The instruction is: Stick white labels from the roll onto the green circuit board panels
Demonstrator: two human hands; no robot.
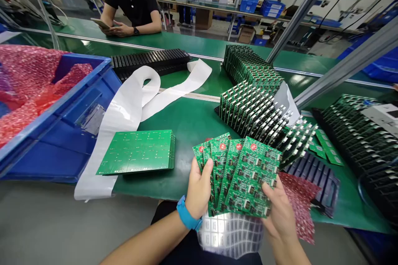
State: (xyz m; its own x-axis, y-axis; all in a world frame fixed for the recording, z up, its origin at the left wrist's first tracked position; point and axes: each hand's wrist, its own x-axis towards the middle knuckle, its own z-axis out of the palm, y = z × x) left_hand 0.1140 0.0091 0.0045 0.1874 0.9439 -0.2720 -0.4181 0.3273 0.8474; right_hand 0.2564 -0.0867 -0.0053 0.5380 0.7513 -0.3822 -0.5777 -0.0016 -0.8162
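Observation:
Both my hands hold a fanned bunch of green circuit boards [245, 174] with red round stickers, just above the table's front edge. My left hand [199, 188], with a blue wristband, grips the left side of the fan, thumb on the front board. My right hand [280, 209] closes on the lower right corner of the front board. A flat stack of bare green panels [138, 151] lies to the left on the green mat [192, 120]. A sheet of clear bubble wrap [230, 234] rests on my lap below the boards.
A black slotted rack [258, 107] full of upright boards stands behind my hands, another rack [363, 140] at right. A blue crate [62, 132] with red bubble wrap is at left, white foam strips [130, 103] beside it. A person in black sits across the table.

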